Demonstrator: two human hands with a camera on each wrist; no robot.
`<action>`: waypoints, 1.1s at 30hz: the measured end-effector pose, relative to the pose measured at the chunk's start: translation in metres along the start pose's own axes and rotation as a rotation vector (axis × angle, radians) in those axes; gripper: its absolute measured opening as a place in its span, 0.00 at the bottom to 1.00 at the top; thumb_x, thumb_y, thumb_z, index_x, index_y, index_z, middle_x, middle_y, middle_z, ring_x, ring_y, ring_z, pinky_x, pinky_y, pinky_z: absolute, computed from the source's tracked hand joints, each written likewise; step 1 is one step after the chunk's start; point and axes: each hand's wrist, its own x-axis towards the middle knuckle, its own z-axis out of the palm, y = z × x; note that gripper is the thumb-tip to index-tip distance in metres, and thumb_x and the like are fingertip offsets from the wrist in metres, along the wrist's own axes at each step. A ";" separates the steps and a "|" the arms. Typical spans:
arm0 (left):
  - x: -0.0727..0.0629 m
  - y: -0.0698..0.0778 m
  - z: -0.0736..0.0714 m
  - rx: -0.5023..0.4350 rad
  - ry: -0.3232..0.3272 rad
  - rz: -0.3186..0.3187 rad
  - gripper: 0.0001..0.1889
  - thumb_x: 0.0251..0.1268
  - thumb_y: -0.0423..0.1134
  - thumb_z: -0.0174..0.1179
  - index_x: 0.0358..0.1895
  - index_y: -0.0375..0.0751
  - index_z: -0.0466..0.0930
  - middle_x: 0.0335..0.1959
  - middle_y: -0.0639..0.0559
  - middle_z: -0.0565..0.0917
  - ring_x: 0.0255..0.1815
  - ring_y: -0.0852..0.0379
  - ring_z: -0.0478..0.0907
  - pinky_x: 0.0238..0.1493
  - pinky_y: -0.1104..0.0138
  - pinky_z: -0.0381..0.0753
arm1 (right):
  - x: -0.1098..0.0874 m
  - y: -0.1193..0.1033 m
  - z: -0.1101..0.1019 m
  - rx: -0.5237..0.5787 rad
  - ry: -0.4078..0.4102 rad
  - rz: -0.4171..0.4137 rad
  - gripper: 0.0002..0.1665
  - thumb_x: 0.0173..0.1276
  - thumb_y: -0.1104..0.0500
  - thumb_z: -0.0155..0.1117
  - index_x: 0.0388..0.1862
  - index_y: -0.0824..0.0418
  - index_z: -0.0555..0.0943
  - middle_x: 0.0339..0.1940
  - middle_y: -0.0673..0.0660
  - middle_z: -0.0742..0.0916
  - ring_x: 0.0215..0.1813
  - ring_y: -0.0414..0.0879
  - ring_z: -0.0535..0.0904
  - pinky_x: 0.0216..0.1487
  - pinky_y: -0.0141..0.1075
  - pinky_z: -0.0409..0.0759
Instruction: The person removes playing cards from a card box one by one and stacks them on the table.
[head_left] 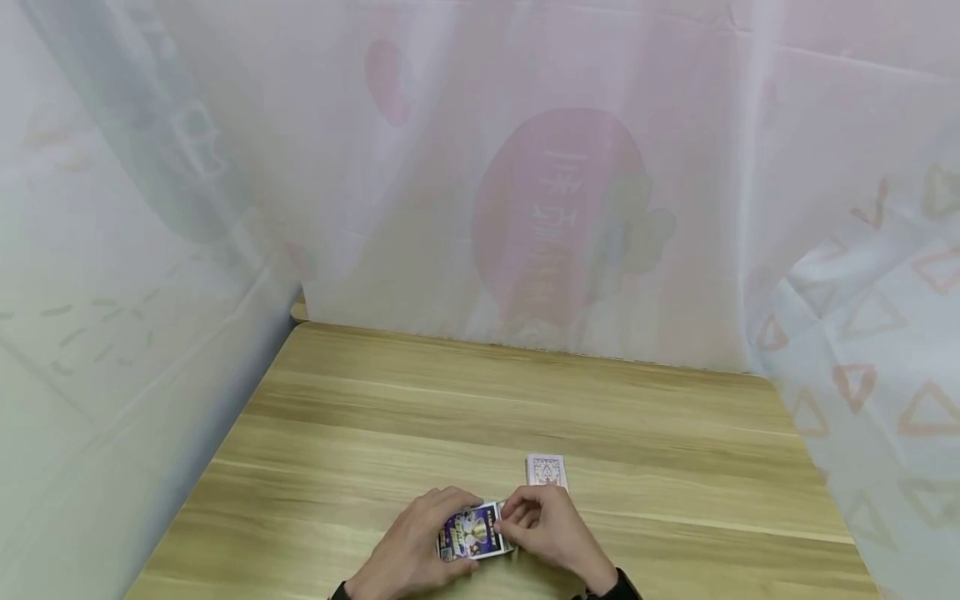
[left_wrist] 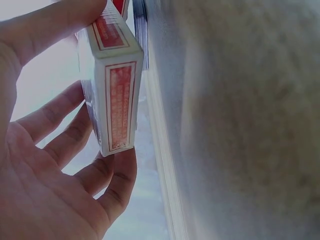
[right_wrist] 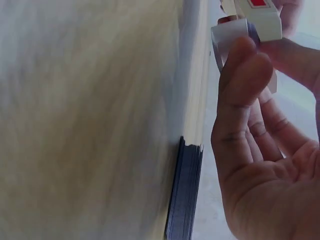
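Note:
My left hand [head_left: 416, 542] grips a playing card box [head_left: 472, 532] by its long edges, thumb on one side and fingers on the other. Its printed face is purple with a gold trophy. White and red panels of the card box [left_wrist: 120, 105] show in the left wrist view. At the box's right end, my right hand [head_left: 550, 529] pinches the end flap [right_wrist: 232, 32], which stands out from the box in the right wrist view. Just beyond the right hand, a deck of cards [head_left: 547, 471] lies on the table, patterned back up, its near part hidden by the hand.
The wooden table [head_left: 360, 417] extends forward and to both sides of the hands. Pale printed curtains [head_left: 420, 250] hang along its far edge and both sides. The deck's dark edge [right_wrist: 185, 192] shows low in the right wrist view.

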 end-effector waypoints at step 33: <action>-0.002 -0.001 -0.002 0.025 -0.011 -0.092 0.37 0.50 0.48 0.84 0.66 0.52 0.81 0.58 0.64 0.84 0.54 0.66 0.80 0.56 0.63 0.84 | -0.016 0.009 -0.038 0.230 0.052 0.243 0.15 0.72 0.57 0.74 0.44 0.69 0.84 0.33 0.61 0.91 0.24 0.47 0.87 0.23 0.41 0.86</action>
